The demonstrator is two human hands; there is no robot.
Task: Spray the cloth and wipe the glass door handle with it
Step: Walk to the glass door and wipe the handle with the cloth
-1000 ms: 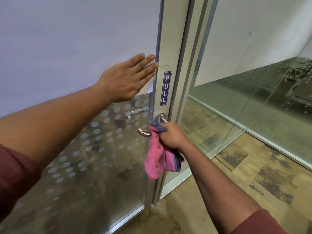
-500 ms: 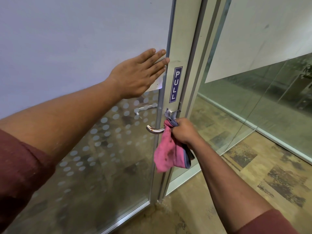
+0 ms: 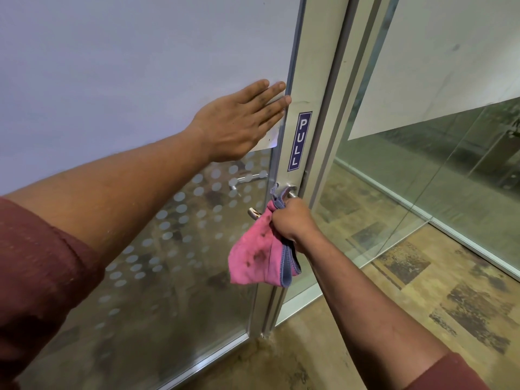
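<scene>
The right hand [image 3: 289, 222] is squeezing a pink cloth [image 3: 260, 257] with a gray edge, and its fingers are curling tight around the bunched top of it. The hand is pressing that bunched part against the silver door handle [image 3: 281, 197]. The rest of the cloth is hanging down loose below the handle. The shiny end of the handle is poking out just past the cloth, on the side away from the door edge.

The left hand [image 3: 239, 122] is lying flat and open on the glass door [image 3: 140, 80], above the handle. It is holding nothing. Its fingertips are reaching the metal door frame [image 3: 312, 80], next to the blue PULL sticker [image 3: 298, 142], which is sitting right above the handle.

The step looks like the wiping part. No spray bottle is showing, so I cannot tell if the cloth is wet.

To wipe well, the right hand should be wrapping the cloth all the way around the handle and sliding it along to the bare shiny end. It should also be rubbing the round part where the handle joins the frame. The flat hand should be keeping the door from swinging. The hanging cloth could slip, so a firm squeeze is helping.
</scene>
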